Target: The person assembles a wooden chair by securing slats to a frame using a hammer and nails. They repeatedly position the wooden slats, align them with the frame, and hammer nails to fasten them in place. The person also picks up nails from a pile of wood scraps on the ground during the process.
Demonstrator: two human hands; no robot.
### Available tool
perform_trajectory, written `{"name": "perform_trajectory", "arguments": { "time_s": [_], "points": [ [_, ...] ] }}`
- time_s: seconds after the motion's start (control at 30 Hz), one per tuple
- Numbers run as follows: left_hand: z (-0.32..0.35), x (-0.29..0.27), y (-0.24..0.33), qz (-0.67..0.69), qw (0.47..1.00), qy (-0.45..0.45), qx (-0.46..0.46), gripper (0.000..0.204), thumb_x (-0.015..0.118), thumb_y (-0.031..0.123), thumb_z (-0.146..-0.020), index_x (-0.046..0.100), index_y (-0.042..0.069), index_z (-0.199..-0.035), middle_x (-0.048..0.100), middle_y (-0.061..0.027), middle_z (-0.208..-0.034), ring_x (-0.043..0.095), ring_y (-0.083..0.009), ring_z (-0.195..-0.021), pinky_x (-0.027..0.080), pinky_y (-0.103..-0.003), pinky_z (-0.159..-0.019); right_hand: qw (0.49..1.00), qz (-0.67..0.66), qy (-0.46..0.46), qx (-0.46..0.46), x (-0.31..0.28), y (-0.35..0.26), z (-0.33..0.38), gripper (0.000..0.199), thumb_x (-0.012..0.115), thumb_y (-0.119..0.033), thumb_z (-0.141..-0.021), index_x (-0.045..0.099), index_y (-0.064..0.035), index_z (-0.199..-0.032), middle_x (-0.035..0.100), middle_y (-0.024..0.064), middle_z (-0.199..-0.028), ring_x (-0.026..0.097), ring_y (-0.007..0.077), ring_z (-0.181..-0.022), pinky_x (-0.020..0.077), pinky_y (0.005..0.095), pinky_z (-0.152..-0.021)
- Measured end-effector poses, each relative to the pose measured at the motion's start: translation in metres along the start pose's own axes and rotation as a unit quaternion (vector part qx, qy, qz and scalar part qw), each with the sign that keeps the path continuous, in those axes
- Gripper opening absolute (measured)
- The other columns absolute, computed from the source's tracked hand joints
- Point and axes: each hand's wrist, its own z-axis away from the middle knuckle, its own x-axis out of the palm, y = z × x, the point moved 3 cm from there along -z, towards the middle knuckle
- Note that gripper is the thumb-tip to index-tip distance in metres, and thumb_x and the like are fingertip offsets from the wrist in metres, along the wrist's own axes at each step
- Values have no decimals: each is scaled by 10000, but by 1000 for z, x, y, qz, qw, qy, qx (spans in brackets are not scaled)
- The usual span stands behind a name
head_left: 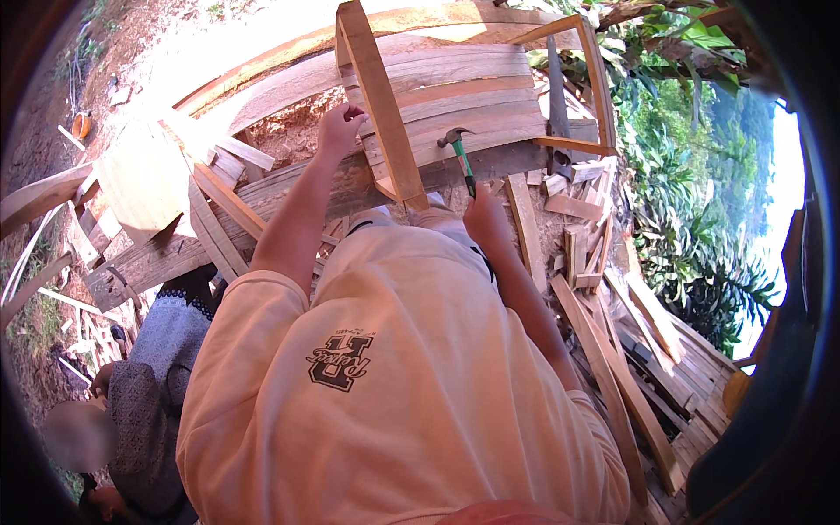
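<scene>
My right hand [487,217] grips a claw hammer [463,160] by its green and black handle. The hammer's metal head points away from me, over the near edge of a panel of planks [477,92]. To the left, my left hand [338,133] is raised with its fingers pinched together; what they hold, if anything, is too small to make out. Just right of those fingers, a long wooden bar [381,109] of a frame stands across the panel. Beneath the panel runs a thick weathered beam [341,188].
A handsaw [557,96] lies at the panel's right end, beside another wooden frame [597,83]. Offcuts and long boards [612,385] are heaped on my right. A seated person [157,376] is at the lower left, near more planks. Leafy plants [691,236] grow beyond the right side.
</scene>
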Motion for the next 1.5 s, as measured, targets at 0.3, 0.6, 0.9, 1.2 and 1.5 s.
{"name": "perform_trajectory", "arguments": {
  "time_s": [0.3,0.6,0.9,1.2,1.5],
  "points": [
    [-7,6,-15,-39,999,-19,25,223,788,262,-842,787,78,-968,759,-108,-861,722,-233,-795,551,-378,-747,1000,-1,3,2,-1,5,3,302,569,-139,-978,589,28,-1229,678,309,-909,653,506,-881,490,608,-755],
    [-2,5,-22,-38,999,-6,-21,228,781,266,-847,781,74,-971,759,-124,-913,727,-261,-835,558,-387,-776,999,2,-7,-35,6,12,-6,219,566,-140,-975,572,18,-1127,682,302,-919,660,505,-896,497,611,-762],
    [-1,5,-19,-108,993,1,41,191,736,253,-870,779,92,-964,744,-107,-879,707,-261,-811,548,-392,-759,999,-16,-12,-48,-1,17,-9,204,569,-134,-976,579,-2,-1131,677,301,-922,652,512,-901,489,608,-753],
    [-1,-3,-11,-115,993,-31,-5,180,720,288,-881,759,126,-950,743,-94,-938,706,-309,-909,543,-448,-816,998,-9,-8,-67,-1,24,-13,173,585,-125,-967,577,2,-1085,668,305,-898,647,513,-876,480,612,-741],
    [-4,2,-1,-141,987,-27,77,200,708,231,-867,762,73,-976,741,-144,-943,706,-335,-885,547,-445,-813,998,-27,6,-61,-10,15,-10,268,586,-137,-972,610,-23,-1213,689,278,-938,654,496,-911,492,576,-758]
  ]
}}
